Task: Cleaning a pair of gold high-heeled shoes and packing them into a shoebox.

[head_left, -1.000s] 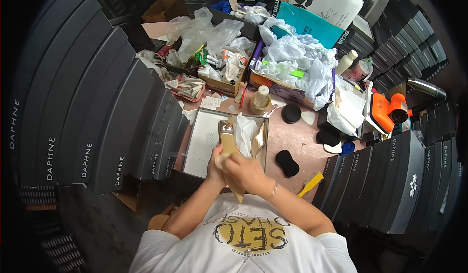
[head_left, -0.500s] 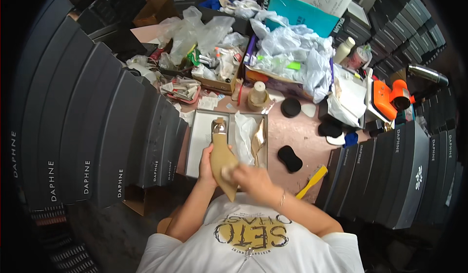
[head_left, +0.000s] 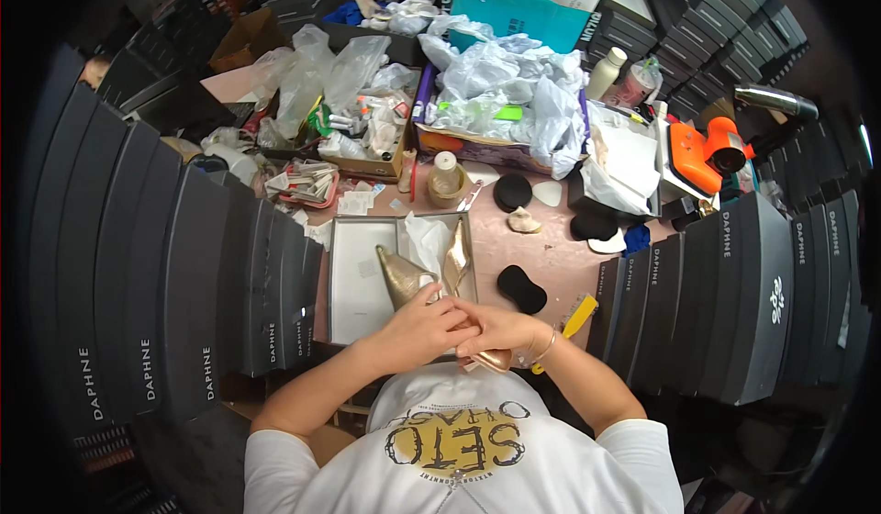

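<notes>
A pointed metallic gold shoe (head_left: 401,276) is between my hands above the open shoebox (head_left: 351,303), its toe directed away and to the left. My left hand (head_left: 420,330) is closed round its middle. Closed over the back part is my right hand (head_left: 500,327), its fingers meeting those of the left; a gold edge shows below them. Fingers and palms hide much of the shoe. A second gold shoe (head_left: 456,262) lies in the box's right side, next to white tissue paper (head_left: 426,241). A crumpled cream cloth or pad (head_left: 524,221) rests on the table beyond the box.
Black sponges (head_left: 521,289) and a yellow-handled brush (head_left: 578,317) lie to the right. Beyond the box stand a bottle in a cup (head_left: 446,182) and a carton of crumpled plastic (head_left: 514,101). Dark shoebox stacks (head_left: 147,266) wall both sides. An orange device (head_left: 695,158) sits far right.
The shoe has turned from sole up to its gold upper showing. My right hand has let go of the pale pad, now on the table, and grips the shoe too. The view has shifted.
</notes>
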Motion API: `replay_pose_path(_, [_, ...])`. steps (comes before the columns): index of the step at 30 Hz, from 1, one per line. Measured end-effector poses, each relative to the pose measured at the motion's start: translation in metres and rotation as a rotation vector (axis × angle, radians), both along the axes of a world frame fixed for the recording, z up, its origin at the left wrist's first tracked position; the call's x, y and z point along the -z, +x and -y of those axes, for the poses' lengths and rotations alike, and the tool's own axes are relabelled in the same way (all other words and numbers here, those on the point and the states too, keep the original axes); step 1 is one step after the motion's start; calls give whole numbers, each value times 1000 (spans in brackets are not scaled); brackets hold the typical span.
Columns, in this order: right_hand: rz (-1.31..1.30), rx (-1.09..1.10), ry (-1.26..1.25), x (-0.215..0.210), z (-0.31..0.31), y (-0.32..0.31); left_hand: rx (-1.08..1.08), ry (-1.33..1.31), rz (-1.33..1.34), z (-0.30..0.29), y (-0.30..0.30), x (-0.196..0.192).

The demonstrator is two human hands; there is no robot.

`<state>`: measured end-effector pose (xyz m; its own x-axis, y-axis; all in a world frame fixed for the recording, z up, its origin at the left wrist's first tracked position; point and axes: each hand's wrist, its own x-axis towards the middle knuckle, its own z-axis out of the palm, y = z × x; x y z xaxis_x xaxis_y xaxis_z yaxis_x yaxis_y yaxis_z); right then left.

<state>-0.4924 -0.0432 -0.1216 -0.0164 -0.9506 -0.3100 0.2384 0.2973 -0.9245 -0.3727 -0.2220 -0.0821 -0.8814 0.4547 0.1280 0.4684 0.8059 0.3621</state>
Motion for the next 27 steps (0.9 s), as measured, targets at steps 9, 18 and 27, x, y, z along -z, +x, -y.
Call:
replay_pose_path(9, [148, 977, 118, 13, -97, 31, -1047, 1183, 557, -49, -14, 198])
replay_pose_path(18, [20, 847, 122, 40, -48, 75, -847, 1770, 856, -53, 12, 124])
replay_pose_path(27, [-548, 731, 314, 127, 30, 61, -1158, 1996, 551, 38, 59, 111])
